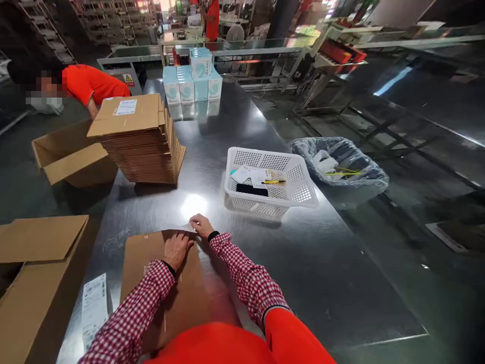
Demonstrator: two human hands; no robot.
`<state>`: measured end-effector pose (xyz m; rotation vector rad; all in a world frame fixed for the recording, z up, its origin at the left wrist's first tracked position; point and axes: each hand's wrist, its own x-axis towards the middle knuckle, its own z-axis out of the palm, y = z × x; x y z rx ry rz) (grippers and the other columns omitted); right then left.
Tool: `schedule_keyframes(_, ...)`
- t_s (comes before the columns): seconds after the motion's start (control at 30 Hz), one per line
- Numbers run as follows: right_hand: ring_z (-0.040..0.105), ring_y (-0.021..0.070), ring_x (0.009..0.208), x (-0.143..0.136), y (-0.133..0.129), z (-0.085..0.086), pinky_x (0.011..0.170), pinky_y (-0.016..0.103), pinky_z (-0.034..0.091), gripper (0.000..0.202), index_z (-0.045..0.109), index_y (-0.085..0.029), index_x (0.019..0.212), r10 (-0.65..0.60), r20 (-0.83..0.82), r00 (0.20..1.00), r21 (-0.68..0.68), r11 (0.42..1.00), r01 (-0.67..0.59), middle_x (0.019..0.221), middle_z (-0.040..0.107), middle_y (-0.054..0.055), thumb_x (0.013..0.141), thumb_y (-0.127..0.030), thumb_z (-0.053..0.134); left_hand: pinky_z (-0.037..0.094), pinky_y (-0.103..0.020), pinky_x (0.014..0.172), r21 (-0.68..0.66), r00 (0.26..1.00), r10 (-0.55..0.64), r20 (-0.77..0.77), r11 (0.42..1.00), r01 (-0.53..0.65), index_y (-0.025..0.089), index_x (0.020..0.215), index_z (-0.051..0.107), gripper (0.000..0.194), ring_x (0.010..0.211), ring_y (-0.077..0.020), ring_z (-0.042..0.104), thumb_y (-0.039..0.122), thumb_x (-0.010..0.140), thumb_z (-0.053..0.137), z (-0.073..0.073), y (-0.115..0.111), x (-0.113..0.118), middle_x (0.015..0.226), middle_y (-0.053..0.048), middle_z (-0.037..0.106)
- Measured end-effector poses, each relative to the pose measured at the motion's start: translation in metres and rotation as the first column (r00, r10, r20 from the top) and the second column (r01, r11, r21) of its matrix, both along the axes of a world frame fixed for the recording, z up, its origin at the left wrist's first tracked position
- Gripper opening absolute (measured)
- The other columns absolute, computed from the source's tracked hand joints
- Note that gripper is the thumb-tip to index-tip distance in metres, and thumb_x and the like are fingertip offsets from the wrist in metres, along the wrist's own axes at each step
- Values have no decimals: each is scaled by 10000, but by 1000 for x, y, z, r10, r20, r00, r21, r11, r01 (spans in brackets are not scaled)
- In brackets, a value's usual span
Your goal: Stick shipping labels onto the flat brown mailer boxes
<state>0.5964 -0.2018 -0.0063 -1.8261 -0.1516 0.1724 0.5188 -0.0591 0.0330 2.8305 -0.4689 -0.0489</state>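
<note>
On the shiny bench [227, 283], the left hand [176, 250] presses the flat cardboard box [182, 298] down, fingers spread. The right hand [201, 225] pinches its top corner flap; lifting it open looks like the next job.

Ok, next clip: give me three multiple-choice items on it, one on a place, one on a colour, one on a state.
1. Where does the white basket stand?
A. on the steel table
B. on the floor
C. on the stack of flat boxes

2. What colour are the person's sleeves?
A. plain blue
B. red and white check
C. black

3. How is the carton under the hands?
A. standing, taped shut
B. lying flat
C. crushed into a ball

Answers:
1. A, the basket sits on the table, right of the stack.
2. B, both sleeves show a red and white check.
3. B, the left hand presses the carton flat while the right hand is at its far edge.
</note>
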Motion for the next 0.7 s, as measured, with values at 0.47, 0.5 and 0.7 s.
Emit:
schedule_keyframes(0.47,553,186,708,-192,-11,20,703,340,478,237,570,-187,854,-256,-120,959,125,955,270,774,571,52,783,-407,517,441,-464,907,100,547,833,-83,554,-827,71,1086,617,374,1078,-332,580,240,863,368,5,201,-206,1089,-213,642)
schedule_keyframes(0.5,559,192,730,-204,2,28,716,342,478,230,580,-189,849,-169,-111,979,107,978,180,786,580,57,796,-400,503,448,-464,887,123,484,867,-116,497,-859,58,1034,629,369,1053,-356,587,310,833,449,-3,216,-217,1035,-223,652)
schedule_keyframes(0.7,599,197,924,-252,122,58,845,338,472,295,602,-176,1072,569,-166,806,118,823,-556,990,639,77,819,-281,494,438,-482,840,125,269,926,-266,310,-942,36,1124,522,725,1162,-439,467,456,567,720,-57,218,-239,1212,-283,519)
